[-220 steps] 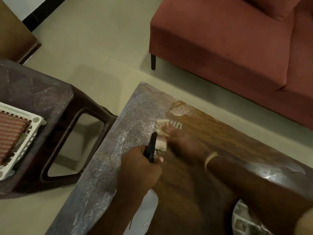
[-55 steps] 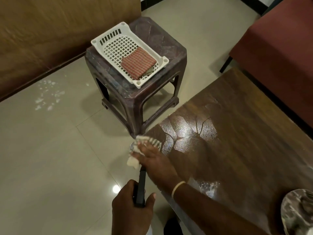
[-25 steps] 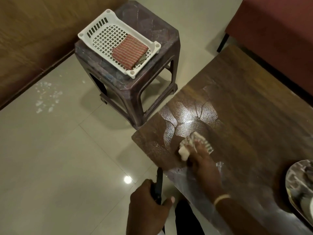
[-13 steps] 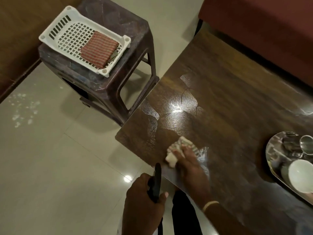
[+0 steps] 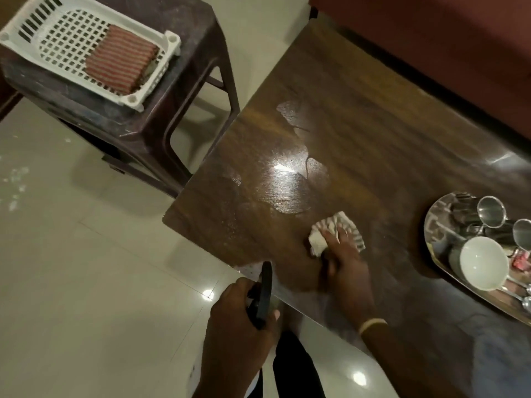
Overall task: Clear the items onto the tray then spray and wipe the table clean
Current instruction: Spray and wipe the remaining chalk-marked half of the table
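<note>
The right hand (image 5: 344,265) presses a crumpled white cloth (image 5: 333,231) flat-fingered onto the dark wooden table (image 5: 359,139), near its front edge. The left hand (image 5: 235,320) grips a black spray trigger (image 5: 263,294); the bottle is hidden. The steel tray (image 5: 436,222) is cut off at the table's right.

A dark brown plastic stool (image 5: 161,90) stands on the pale tiled floor (image 5: 86,282) just beside the far corner of the wooden top. On its seat sits a white lattice basket (image 5: 57,38), and a folded cloth with red and pale stripes (image 5: 120,63) lies inside it toward the near end. A red-brown sofa (image 5: 445,53) runs along the upper right, and small white flecks (image 5: 14,182) are scattered over the tiles at the left edge.
</note>
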A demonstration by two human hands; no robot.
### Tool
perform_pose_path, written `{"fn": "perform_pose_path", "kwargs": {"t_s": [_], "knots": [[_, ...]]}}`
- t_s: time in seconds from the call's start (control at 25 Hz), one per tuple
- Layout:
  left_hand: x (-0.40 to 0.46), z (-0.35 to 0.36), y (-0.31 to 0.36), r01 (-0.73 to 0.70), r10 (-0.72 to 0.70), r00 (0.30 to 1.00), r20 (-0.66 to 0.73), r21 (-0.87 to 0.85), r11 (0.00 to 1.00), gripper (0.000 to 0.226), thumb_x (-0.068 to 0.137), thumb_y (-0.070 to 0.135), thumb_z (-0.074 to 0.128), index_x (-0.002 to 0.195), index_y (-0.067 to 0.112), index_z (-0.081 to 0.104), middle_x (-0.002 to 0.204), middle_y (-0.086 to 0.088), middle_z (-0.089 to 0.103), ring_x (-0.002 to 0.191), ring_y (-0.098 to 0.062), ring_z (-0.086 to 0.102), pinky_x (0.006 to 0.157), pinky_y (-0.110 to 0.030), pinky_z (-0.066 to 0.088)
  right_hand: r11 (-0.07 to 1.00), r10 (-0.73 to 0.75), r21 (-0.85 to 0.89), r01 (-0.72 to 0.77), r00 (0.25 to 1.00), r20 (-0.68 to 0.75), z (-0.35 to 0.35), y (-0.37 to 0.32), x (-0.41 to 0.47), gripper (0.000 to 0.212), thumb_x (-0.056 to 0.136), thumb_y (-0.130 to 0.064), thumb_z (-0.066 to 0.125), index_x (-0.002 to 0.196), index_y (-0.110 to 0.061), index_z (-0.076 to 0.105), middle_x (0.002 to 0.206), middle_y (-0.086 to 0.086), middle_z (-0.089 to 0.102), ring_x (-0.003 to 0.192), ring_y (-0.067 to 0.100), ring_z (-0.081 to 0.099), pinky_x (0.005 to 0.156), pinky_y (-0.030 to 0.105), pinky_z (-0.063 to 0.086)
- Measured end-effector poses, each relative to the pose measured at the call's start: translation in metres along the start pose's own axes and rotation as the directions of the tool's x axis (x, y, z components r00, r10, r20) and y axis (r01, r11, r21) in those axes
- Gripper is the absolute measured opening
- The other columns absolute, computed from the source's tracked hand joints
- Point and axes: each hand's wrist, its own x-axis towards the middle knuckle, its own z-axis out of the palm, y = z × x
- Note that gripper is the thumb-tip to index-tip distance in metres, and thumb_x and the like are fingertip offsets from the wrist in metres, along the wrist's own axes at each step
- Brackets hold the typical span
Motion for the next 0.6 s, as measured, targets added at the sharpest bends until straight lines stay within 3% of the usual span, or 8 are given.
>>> {"fn": "perform_pose_path", "kwargs": {"t_s": [0.08, 0.12, 0.2, 0.28, 0.36, 0.44, 0.52, 0.6], "knots": [[-0.005, 0.006, 0.004, 0.007, -0.007, 1.000, -0.013, 0.006, 1.000, 0.032, 0.069, 0.031, 0.083, 0.079, 0.031, 0.053, 0.072, 0.016, 0.061, 0.067, -0.002, 0.061, 0.053, -0.007, 0.042, 1.000, 0.018, -0.018, -0.018, 1.000, -0.017, 0.017, -0.026, 0.033, 0.050, 0.096, -0.015, 0.053, 0.142, -0.035, 0.050, 0.158, 0.002, 0.034, 0.147, 0.019, 0.028, 0.115, 0.042, 0.035], [-0.007, 0.008, 0.008, 0.023, -0.023, 0.999, -0.031, 0.001, 1.000, 0.032, 0.069, 0.030, 0.083, 0.076, 0.030, 0.052, 0.069, 0.014, 0.061, 0.065, -0.004, 0.061, 0.051, -0.008, 0.041, 0.998, -0.047, -0.045, 0.049, 0.998, 0.032, 0.027, -0.034, 0.033, 0.048, 0.098, -0.023, 0.049, 0.145, -0.035, 0.046, 0.159, 0.003, 0.032, 0.148, 0.021, 0.025, 0.115, 0.041, 0.033], [-0.011, 0.008, 0.015, 0.050, -0.051, 0.996, -0.075, -0.016, 0.999, 0.033, 0.068, 0.026, 0.084, 0.069, 0.028, 0.051, 0.061, 0.008, 0.059, 0.058, -0.008, 0.059, 0.049, -0.011, 0.039, 0.941, -0.304, -0.099, 0.324, 0.937, 0.175, 0.039, -0.028, -0.006, 0.049, 0.097, -0.033, 0.046, 0.146, -0.037, 0.043, 0.160, -0.001, 0.030, 0.148, 0.021, 0.022, 0.110, 0.036, 0.036], [-0.015, 0.007, 0.020, 0.071, -0.073, 0.993, -0.098, -0.023, 0.997, 0.037, 0.067, 0.025, 0.085, 0.062, 0.024, 0.049, 0.053, 0.004, 0.054, 0.051, -0.010, 0.054, 0.047, -0.013, 0.038, 0.872, -0.444, -0.101, 0.480, 0.860, 0.250, 0.025, 0.006, -0.058, 0.067, 0.088, -0.019, 0.067, 0.144, -0.045, 0.041, 0.160, -0.011, 0.026, 0.146, 0.016, 0.026, 0.106, 0.035, 0.043], [-0.019, 0.007, 0.021, 0.106, -0.109, 0.988, -0.107, -0.039, 0.994, 0.040, 0.067, 0.024, 0.086, 0.059, 0.021, 0.047, 0.049, 0.003, 0.051, 0.047, -0.011, 0.052, 0.046, -0.014, 0.036, 0.918, -0.348, -0.100, 0.384, 0.901, 0.259, -0.009, 0.045, -0.081, 0.091, 0.080, -0.014, 0.079, 0.143, -0.058, 0.030, 0.161, -0.022, 0.016, 0.146, 0.011, 0.027, 0.107, 0.035, 0.044], [-0.020, 0.013, 0.018, 0.130, -0.132, 0.987, -0.093, -0.030, 0.991, 0.040, 0.067, 0.022, 0.085, 0.059, 0.019, 0.047, 0.048, 0.003, 0.050, 0.046, -0.011, 0.051, 0.046, -0.013, 0.035, 0.944, -0.263, -0.138, 0.299, 0.938, 0.227, -0.028, 0.071, -0.074, 0.071, 0.091, -0.024, 0.061, 0.143, -0.061, 0.028, 0.160, -0.018, 0.022, 0.146, 0.012, 0.028, 0.105, 0.037, 0.047], [-0.023, 0.024, 0.013, 0.140, -0.140, 0.988, -0.070, -0.012, 0.990, 0.042, 0.065, 0.019, 0.087, 0.060, 0.018, 0.045, 0.049, 0.004, 0.048, 0.047, -0.010, 0.050, 0.048, -0.013, 0.033, 0.950, -0.220, -0.179, 0.256, 0.955, 0.198, -0.028, 0.066, -0.054, 0.048, 0.097, -0.035, 0.040, 0.143, -0.051, 0.039, 0.158, -0.006, 0.032, 0.146, 0.020, 0.030, 0.103, 0.043, 0.049], [-0.026, 0.030, 0.011, 0.160, -0.161, 0.984, -0.079, -0.027, 0.987, 0.040, 0.063, 0.019, 0.087, 0.063, 0.019, 0.047, 0.054, 0.005, 0.052, 0.052, -0.010, 0.053, 0.049, -0.013, 0.035, 0.911, -0.339, -0.175, 0.372, 0.921, 0.194, -0.002, 0.040, -0.045, 0.041, 0.099, -0.036, 0.042, 0.139, -0.036, 0.051, 0.154, 0.002, 0.039, 0.144, 0.027, 0.032, 0.104, 0.047, 0.048]]}}
